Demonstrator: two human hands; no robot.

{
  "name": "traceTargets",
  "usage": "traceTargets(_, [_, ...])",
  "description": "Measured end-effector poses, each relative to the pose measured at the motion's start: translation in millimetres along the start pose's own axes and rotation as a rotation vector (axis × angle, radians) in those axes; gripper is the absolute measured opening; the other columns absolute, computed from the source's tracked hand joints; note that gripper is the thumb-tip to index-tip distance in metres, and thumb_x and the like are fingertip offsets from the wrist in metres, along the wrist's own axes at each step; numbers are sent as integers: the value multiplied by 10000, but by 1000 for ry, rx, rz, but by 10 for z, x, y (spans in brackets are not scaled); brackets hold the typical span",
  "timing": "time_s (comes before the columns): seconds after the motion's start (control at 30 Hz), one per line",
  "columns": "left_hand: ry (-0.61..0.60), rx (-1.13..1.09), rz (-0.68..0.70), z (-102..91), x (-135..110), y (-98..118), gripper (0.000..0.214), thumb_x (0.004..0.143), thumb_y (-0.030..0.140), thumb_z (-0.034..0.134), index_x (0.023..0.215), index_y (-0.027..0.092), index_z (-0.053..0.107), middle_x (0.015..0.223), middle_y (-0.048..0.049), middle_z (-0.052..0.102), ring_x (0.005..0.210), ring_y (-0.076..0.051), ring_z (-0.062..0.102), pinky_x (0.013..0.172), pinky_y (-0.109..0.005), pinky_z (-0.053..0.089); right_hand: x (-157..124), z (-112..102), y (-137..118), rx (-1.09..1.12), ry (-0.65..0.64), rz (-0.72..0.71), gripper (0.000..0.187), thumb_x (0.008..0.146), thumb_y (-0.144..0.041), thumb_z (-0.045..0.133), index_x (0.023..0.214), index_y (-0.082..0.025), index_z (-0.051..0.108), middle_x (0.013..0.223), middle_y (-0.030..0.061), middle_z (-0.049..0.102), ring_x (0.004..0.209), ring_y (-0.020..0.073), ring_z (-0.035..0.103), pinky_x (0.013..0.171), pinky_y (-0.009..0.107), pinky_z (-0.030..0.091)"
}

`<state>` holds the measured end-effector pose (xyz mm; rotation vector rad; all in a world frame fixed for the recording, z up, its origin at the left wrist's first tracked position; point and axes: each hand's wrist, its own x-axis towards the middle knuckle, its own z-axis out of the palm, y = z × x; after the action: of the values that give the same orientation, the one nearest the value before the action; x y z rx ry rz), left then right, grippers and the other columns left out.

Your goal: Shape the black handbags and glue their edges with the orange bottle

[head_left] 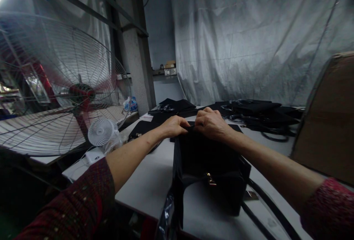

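Observation:
A black handbag (210, 155) with a gold clasp (211, 179) stands open on the white table in front of me. My left hand (174, 125) pinches the far top edge of the bag near its left corner. Close beside it, my right hand (210, 122) has its fingers curled over the same edge. Both sets of fingertips are partly hidden by the dark material. Black straps (272, 210) trail from the bag at the right, and a plastic-wrapped strap (167, 210) hangs at its left.
More black bags (249, 109) lie piled along the back of the white table (143, 181). A cardboard box (326, 118) stands at the right. On the left are a large caged fan (80, 92) and a small white fan (102, 132). Silver sheeting (235, 41) hangs behind.

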<state>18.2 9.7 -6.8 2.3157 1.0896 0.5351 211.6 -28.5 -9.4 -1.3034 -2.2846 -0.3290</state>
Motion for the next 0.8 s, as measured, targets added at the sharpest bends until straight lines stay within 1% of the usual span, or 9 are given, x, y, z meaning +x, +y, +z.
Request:
traceTargets(0.13, [43,180,22,0,48,101,327,647,280,722,954,170,718,826,-8,700,749,-161,613,654,-228,446,34,15,-59,65,20,73,112,772,-244,632,674,-209,674,852,45,631,962,242,459,751,350,282])
traceTargets(0.2, [72,285,36,0,59,178,309,665,341,721,938,197,725,810,-4,693,758,-170,611,651,-235,432,36,9,-45,132,44,134,43,735,-239,647,710,-208,662,882,39,631,975,240,473,757,335,316])
traceTargets(0.23, [83,329,40,3,60,212,279,690,347,702,930,209,729,802,-3,692,759,-170,611,658,-238,427,27,-4,-15,175,60,175,53,725,-254,650,749,-207,658,904,34,633,970,231,489,756,323,338])
traceTargets(0.37, [116,387,14,26,50,278,241,726,335,682,935,225,729,811,-1,699,764,-161,609,674,-233,418,-90,-118,221,361,126,382,263,778,-363,560,953,-172,611,931,45,647,825,176,571,695,279,422])
traceTargets(0.43, [120,370,-3,39,51,274,243,721,342,689,929,221,727,816,-2,701,759,-157,606,656,-227,412,-165,-174,340,430,121,455,290,790,-382,531,954,-154,601,890,53,657,769,166,589,665,270,439])
traceTargets(0.53, [124,352,0,53,60,252,223,719,341,681,898,216,725,780,5,692,717,-145,591,623,-223,394,-233,-184,420,510,30,476,314,751,-413,598,937,-161,620,858,46,677,755,169,612,642,258,453])
traceTargets(0.67, [118,292,15,69,72,222,197,711,311,666,866,199,717,717,18,664,649,-124,557,573,-215,363,-177,-63,368,560,-136,431,394,680,-382,704,1006,-170,641,961,61,703,842,192,646,697,258,479])
traceTargets(0.73, [112,236,13,78,73,210,176,704,284,665,838,180,710,694,19,648,632,-116,544,559,-210,356,-105,4,332,549,-173,416,354,663,-312,718,983,-169,666,975,65,708,887,206,647,749,265,475])
traceTargets(0.8, [104,163,6,85,72,203,151,696,247,663,811,159,701,679,19,633,625,-109,537,552,-205,354,-33,53,314,538,-197,400,286,672,-256,696,948,-182,693,956,46,715,901,205,645,776,265,463])
